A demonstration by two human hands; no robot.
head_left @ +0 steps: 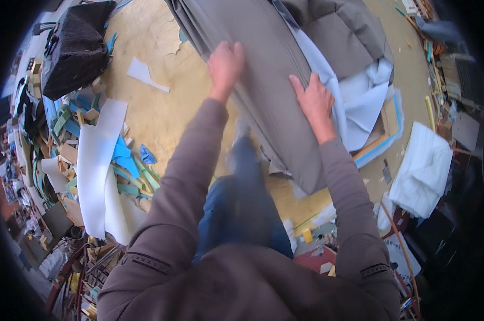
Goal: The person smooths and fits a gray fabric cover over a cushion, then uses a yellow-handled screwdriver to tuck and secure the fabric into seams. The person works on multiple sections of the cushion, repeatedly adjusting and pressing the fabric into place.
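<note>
A long grey upholstered piece (263,69), covered in smooth leather-like material with seams along it, lies slantwise in front of me. My left hand (226,69) is closed on the folds at its left edge. At the opposite edge my right hand (314,101) has its thumb on top and its fingers curled over the side; the fingertips are hidden. More grey cover material (343,37) bunches beyond my right hand. Pale bluish-white lining (360,107) shows under it, beside a wooden frame (373,140) edged with light blue foam.
Left of the plywood surface (151,117) are foam and wood offcuts (68,117), curled white sheets (100,166) and a black fabric-covered piece (78,48). A white scrap (145,74) lies on the plywood. Folded white wadding (423,168) sits at right. Scraps litter the floor near my legs.
</note>
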